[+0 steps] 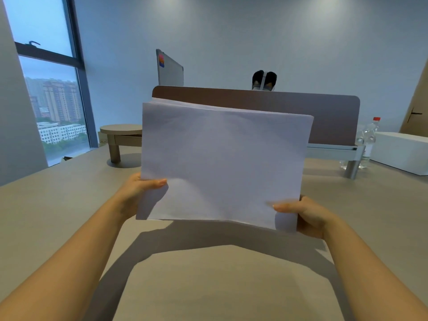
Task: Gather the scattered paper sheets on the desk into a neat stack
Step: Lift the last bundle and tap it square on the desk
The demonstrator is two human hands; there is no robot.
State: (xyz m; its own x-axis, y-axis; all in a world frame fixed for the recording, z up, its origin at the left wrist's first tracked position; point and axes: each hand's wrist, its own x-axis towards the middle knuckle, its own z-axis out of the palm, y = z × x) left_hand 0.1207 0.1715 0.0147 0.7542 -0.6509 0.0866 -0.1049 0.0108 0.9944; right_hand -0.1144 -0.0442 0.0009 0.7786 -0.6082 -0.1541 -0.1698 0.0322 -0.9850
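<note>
1. Here the paper stack [222, 163] is held upright above the desk [222, 281], its broad white face turned toward the camera and its lower edge clear of the desktop, which carries the sheets' shadow beneath.
2. The left hand [136, 193] grips the stack at its lower left corner: the thumb lies flat across the front face, while the fingers curl out of sight behind the sheets.
3. The right hand [310, 216] grips the stack at its lower right corner in the same way, thumb pressed on the front, fingers hidden behind.
4. Along the stack's top edge several sheet edges show slightly fanned at the left, so the sheets are not fully flush there.
5. Behind the stack stands a brown divider panel [333, 119], rising past the stack's upper right edge.
6. Beyond the stack's left side sits a round wooden riser [120, 133] on the desk, with a window [53, 100] farther left showing buildings outside.
7. To the right of the stack, past the divider's end, a clear water bottle [368, 142] with a red cap stands just beside a white box [400, 154].
8. Above the stack, over the divider, the top of another person's head [264, 81] shows, and a whiteboard [169, 68] leans upright to its left.
</note>
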